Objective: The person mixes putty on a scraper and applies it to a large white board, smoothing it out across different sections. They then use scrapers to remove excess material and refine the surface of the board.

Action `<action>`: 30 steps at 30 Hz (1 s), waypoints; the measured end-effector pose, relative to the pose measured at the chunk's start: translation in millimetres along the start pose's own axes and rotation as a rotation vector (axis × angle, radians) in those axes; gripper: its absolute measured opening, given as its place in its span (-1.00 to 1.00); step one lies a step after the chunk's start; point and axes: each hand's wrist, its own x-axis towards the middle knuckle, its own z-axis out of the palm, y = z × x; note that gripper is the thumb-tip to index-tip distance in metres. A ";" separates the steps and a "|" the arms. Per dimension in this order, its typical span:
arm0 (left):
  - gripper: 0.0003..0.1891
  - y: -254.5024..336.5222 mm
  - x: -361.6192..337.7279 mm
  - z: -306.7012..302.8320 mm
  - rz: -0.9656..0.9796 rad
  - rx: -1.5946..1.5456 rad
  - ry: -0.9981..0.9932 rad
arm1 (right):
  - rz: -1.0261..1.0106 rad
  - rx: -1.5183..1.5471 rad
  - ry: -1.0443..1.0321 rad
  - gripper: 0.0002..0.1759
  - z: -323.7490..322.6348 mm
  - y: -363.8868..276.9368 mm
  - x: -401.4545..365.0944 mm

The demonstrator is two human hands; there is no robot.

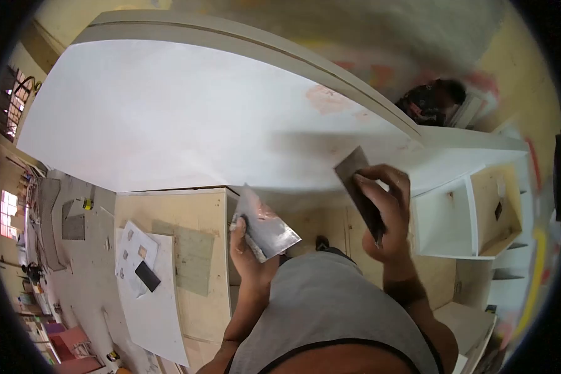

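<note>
The big white panel (187, 112) fills the top and middle of the frame. Its long top edge has a pale rim (230, 30) that curves down to the right. Its bottom edge runs along the low wooden box (198, 249) at the lower left. At the right of the frame, the white shelf (444, 218) stands close by, so there is less room on that side. There is a gap between the two hands in the middle, and the grey floor (96, 249) is open at the far left.

The left hand (252, 252), just below the middle, holds a shiny metal plate (271, 234). The plate has pointy corners, and some pink paste (262, 212) shows on it. The right hand (388, 209), right of the middle, pinches a flat blade (353, 171). The blade is thin and dark grey, and it is tilted. I cannot tell if it touches the panel. Pink smudges (327, 100) mark the panel near its top right edge.
</note>
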 end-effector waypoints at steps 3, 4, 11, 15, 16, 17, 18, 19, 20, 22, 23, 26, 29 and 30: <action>-0.63 7.8 2.7 3.8 -0.054 -0.059 0.002 | 0.146 0.038 0.276 -0.45 50.8 12.9 -11.8; -0.63 11.2 1.9 4.1 -0.085 -0.075 0.037 | 0.186 0.089 0.354 -0.41 65.4 15.5 -3.7; -0.61 46.7 3.7 -28.7 -0.110 -0.035 0.046 | 0.196 -0.194 0.292 -0.27 155.5 -10.7 38.4; -0.58 66.9 7.6 -43.3 -0.054 -0.020 0.160 | 0.092 0.129 0.079 -0.33 132.9 -46.0 -2.2; -0.60 72.2 8.7 -55.9 -0.132 -0.044 0.116 | 0.089 0.127 0.055 -0.33 139.1 -50.7 -12.9; -0.61 74.8 6.6 -64.7 -0.211 -0.070 0.075 | -0.019 0.485 0.053 -0.42 150.0 -52.6 -26.2; -0.61 73.4 5.3 -67.8 -0.216 -0.089 0.097 | -0.116 0.845 0.051 -0.50 161.0 -51.4 -40.0; -0.62 71.9 6.8 -67.9 -0.250 -0.065 0.101 | -0.090 0.848 0.026 -0.50 178.0 -41.1 -57.1; -0.64 71.4 6.7 -71.2 -0.287 -0.039 0.105 | -0.026 0.671 -0.066 -0.54 199.7 -24.3 -75.8; -0.59 73.6 4.8 -85.4 -0.214 0.014 0.125 | 0.165 0.568 -0.385 -0.53 201.0 -14.3 -74.7; -0.55 74.9 4.4 -94.4 -0.124 0.084 0.108 | 0.188 0.567 -0.391 -0.53 199.1 -12.2 -87.1; -0.55 77.9 8.2 -138.8 -0.056 -0.037 0.122 | 0.379 0.582 -0.171 -0.66 190.0 -7.7 -119.4; -0.53 77.5 9.2 -173.9 -0.030 -0.207 0.052 | 0.615 0.239 -0.097 -0.69 181.2 -22.4 -124.4; -0.61 76.8 7.3 -173.0 0.029 -0.067 -0.010 | 0.904 0.769 0.058 -0.69 178.9 -33.3 -115.5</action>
